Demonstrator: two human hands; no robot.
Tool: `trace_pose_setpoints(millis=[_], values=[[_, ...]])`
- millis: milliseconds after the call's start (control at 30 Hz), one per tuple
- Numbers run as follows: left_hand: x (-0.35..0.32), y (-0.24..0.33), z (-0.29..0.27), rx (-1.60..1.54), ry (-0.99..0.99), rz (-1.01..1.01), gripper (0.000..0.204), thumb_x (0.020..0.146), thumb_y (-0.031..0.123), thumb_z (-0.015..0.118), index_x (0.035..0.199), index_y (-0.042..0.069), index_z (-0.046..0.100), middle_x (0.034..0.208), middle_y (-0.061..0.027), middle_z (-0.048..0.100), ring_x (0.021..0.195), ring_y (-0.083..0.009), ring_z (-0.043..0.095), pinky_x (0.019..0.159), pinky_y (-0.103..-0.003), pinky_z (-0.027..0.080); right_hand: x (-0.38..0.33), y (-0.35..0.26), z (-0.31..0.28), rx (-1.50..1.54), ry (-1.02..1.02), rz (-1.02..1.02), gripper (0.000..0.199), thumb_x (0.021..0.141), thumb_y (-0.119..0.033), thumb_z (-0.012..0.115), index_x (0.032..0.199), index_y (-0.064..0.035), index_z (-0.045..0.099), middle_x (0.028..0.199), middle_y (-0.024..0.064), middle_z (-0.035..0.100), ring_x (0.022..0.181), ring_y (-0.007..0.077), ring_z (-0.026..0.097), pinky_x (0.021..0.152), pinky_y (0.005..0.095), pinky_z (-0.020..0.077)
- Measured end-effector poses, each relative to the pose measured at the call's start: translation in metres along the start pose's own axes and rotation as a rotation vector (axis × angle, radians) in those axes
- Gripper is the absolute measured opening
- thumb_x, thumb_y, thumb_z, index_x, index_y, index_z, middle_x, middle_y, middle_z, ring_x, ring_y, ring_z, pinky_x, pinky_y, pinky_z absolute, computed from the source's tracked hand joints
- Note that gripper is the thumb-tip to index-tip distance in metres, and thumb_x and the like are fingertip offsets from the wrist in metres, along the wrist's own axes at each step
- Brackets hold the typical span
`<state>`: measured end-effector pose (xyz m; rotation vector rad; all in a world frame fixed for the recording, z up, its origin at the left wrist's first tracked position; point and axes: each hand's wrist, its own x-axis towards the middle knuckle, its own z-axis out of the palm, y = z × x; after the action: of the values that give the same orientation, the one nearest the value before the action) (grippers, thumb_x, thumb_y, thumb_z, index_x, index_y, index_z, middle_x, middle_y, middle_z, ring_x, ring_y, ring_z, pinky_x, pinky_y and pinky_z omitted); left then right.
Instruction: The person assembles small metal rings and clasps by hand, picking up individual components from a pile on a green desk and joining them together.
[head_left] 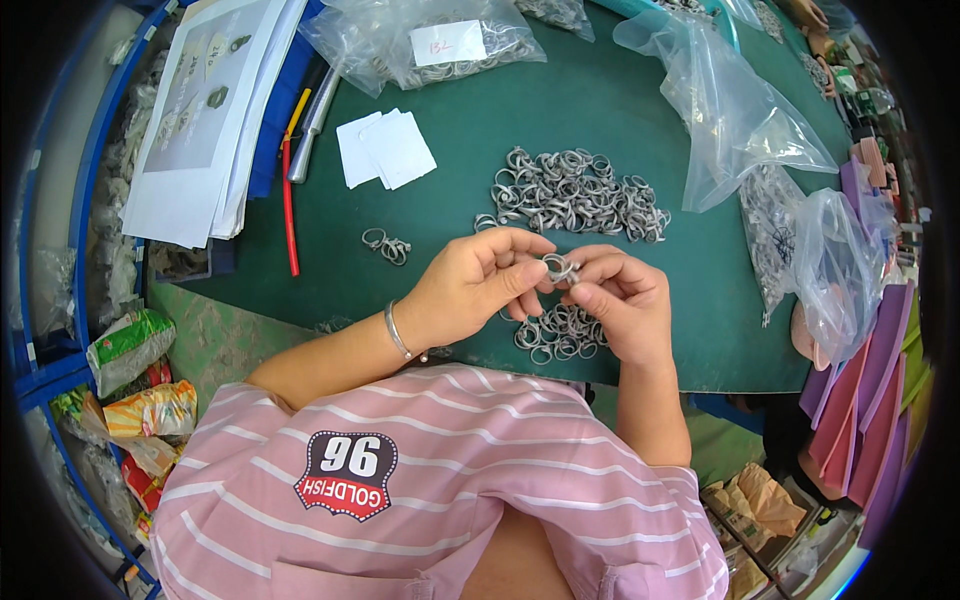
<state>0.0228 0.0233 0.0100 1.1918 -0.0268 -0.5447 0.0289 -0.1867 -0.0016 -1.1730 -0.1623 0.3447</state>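
Observation:
Between my fingertips, above the near part of the green table, is a grey metal ring (556, 268). My left hand (478, 283) pinches it from the left with thumb and forefinger. From the other side, my right hand (628, 298) grips it, also by thumb and fingers. Just beyond my hands lies a large pile of similar rings (575, 192). A smaller heap of rings (562, 335) sits below them, close to the table's near edge and partly covered by my hands. A few more rings (386, 246) lie apart on the left.
White paper cards (386, 148) lie beyond the few rings. To their left are a red and yellow stick (291, 190) and a stack of printed sheets (205, 120). Clear bags of rings (440, 45) rest at the back; another plastic bag (735, 110) lies right on the green table (690, 300).

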Motion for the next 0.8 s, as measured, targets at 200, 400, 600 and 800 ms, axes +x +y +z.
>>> trace_pose_setpoints(millis=[200, 400, 600, 800], values=[[0.001, -0.001, 0.002, -0.1, -0.005, 0.037, 0.02, 0.089, 0.002, 0.061, 0.108, -0.005, 0.058, 0.094, -0.0093, 0.064, 0.082, -0.0116, 0.064, 0.07, -0.024, 0.054, -0.004, -0.005, 0.015, -0.148, 0.001, -0.18, 0.035, 0.074, 0.013, 0.07, 0.104, 0.0024, 0.055, 0.106, 0.0153, 0.06, 0.098, 0.0193, 0.061, 0.082, 0.0303, 0.0518], [-0.002, -0.002, 0.006, -0.111, 0.026, 0.129, 0.014, 0.087, -0.006, 0.057, 0.101, -0.006, 0.056, 0.098, -0.0094, 0.062, 0.087, -0.0141, 0.064, 0.074, -0.025, 0.055, -0.007, -0.005, 0.018, -0.389, 0.033, -0.337, 0.038, 0.071, 0.01, 0.073, 0.104, 0.0006, 0.055, 0.105, 0.0136, 0.064, 0.09, 0.0165, 0.061, 0.075, 0.0276, 0.0501], [-0.002, -0.012, 0.009, 0.213, 0.17, 0.463, 0.019, 0.081, -0.013, 0.059, 0.097, -0.004, 0.055, 0.102, -0.0096, 0.053, 0.087, -0.0141, 0.063, 0.074, -0.024, 0.055, -0.003, -0.001, 0.02, -0.626, 0.023, -0.567, 0.038, 0.069, 0.01, 0.073, 0.102, 0.0012, 0.057, 0.101, 0.0144, 0.064, 0.081, 0.0159, 0.06, 0.069, 0.0264, 0.0506], [-0.004, -0.009, 0.012, 0.432, 0.251, 0.606, 0.022, 0.076, -0.012, 0.062, 0.095, -0.001, 0.057, 0.097, -0.0105, 0.054, 0.083, -0.0156, 0.062, 0.07, -0.024, 0.055, -0.006, -0.004, 0.024, -0.566, 0.071, -0.418, 0.034, 0.068, 0.01, 0.073, 0.099, 0.0025, 0.061, 0.095, 0.0116, 0.06, 0.074, 0.014, 0.06, 0.063, 0.0236, 0.0505]])
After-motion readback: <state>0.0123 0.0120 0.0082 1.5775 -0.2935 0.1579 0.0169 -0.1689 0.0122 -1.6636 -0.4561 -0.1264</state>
